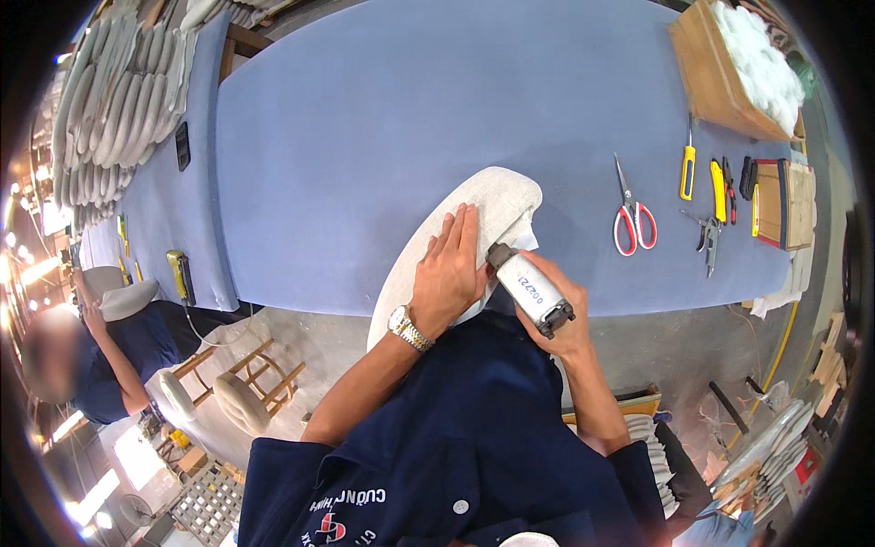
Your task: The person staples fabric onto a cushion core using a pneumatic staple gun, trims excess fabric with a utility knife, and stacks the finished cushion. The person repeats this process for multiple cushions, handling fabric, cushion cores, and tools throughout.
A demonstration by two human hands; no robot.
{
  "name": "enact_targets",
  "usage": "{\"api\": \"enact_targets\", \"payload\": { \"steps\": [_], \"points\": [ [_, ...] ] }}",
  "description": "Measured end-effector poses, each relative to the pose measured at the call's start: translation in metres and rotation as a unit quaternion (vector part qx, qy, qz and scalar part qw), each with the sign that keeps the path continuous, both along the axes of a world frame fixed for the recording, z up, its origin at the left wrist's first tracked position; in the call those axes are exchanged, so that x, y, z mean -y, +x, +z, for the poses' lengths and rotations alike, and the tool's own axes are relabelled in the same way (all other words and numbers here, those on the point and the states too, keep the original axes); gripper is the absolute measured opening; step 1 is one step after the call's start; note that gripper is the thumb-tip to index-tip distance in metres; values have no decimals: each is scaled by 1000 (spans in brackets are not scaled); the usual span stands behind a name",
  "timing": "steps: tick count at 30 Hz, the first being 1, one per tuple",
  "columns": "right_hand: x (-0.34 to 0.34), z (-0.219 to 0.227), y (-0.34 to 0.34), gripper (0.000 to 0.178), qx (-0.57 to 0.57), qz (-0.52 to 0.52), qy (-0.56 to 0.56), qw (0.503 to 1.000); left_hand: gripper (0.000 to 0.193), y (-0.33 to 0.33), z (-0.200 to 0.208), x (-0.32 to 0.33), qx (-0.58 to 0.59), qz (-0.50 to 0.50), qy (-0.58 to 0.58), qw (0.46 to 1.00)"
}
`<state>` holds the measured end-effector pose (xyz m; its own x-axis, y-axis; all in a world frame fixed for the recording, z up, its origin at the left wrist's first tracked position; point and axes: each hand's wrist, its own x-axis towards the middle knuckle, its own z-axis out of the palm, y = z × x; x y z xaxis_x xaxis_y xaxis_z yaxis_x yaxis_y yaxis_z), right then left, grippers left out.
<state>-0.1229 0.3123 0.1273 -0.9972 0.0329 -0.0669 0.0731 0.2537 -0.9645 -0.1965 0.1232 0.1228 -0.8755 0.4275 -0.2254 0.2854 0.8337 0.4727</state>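
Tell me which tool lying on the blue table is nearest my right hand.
The scissors with red loop handles; the grey pliers and yellow-handled screwdriver both lie farther from your right hand.

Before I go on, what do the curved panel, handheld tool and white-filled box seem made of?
Curved panel: woven fabric, apparently padded; matte, flecked beige, rounded edge.
Tool: smooth white body, perhaps painted metal or plastic; dark ends likewise unclear.
Box: probably wood or plywood; flat tan walls, grain unclear.
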Motion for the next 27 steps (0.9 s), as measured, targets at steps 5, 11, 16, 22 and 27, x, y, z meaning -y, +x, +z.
{"api": "enact_targets", "payload": {
  "steps": [5, 11, 16, 22, 27],
  "points": [
    [0, -4, 6, 61, -33, 15, 2, 999, 87, 0, 0, 2, -1, -3, 14, 1000],
    [1, 7, -7, 63, 68, 26, -15, 997, 87, 6, -18, -3, -38, 18, 17, 999],
    [4, -3, -5, 64, 19, 19, -24, 999, 89, -19, 3, 11, 101, -37, 127, 986],
    [9, -2, -6, 63, -13, 13, -23, 1000, 75, -35, -56, 77, 308, 72, 269, 910],
    [12, -5, 2, 59, -30, -8, -26, 999, 77, -7, -33, 66, 245, 11, 236, 940]
  ]
}}
